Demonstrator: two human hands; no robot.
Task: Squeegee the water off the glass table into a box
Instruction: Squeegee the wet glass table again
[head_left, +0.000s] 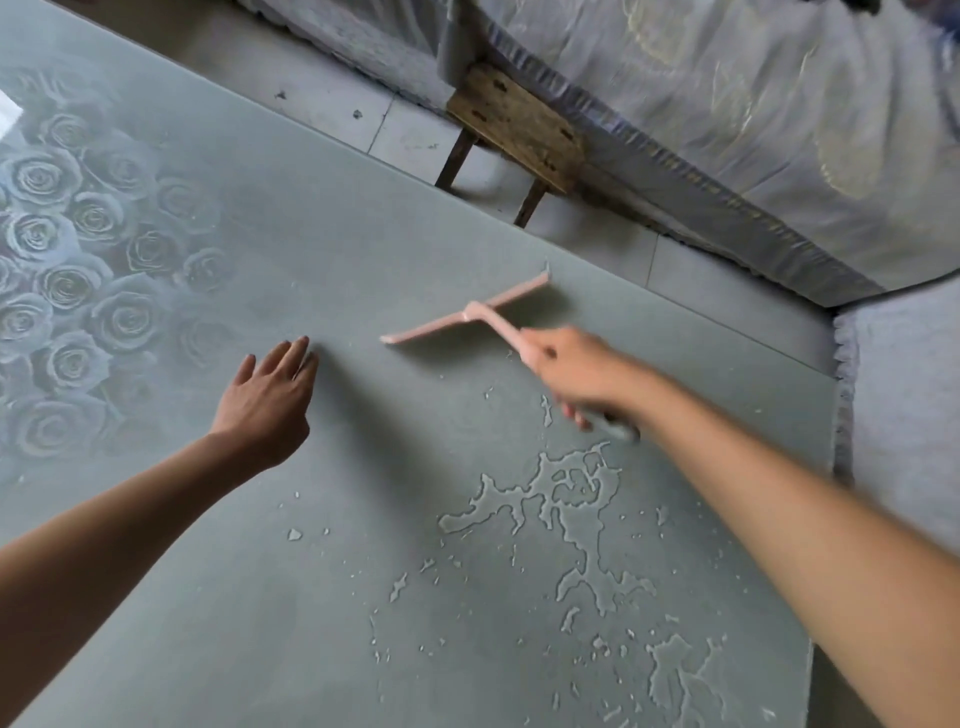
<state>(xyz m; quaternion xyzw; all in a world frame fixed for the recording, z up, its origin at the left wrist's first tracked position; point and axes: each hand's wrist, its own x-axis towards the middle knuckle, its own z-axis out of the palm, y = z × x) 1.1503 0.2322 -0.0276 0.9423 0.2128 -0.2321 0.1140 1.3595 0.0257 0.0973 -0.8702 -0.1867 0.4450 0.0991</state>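
The grey-green glass table (322, 218) fills most of the view, with a rose print at its left. My right hand (576, 369) grips the handle of a pink squeegee (467, 319), whose blade lies near the table's far edge. Puddles and drops of water (566, 504) spread over the glass below that hand, toward the near right. My left hand (267, 400) hovers over or rests on the glass left of the squeegee, fingers straight and together. No box is in view.
Beyond the table's far edge lies a pale tiled floor (415, 140) with a small wooden stool (514, 130). A bed or sofa under a light sheet (753, 114) runs along the back right. A grey fabric surface (904, 405) borders the table's right edge.
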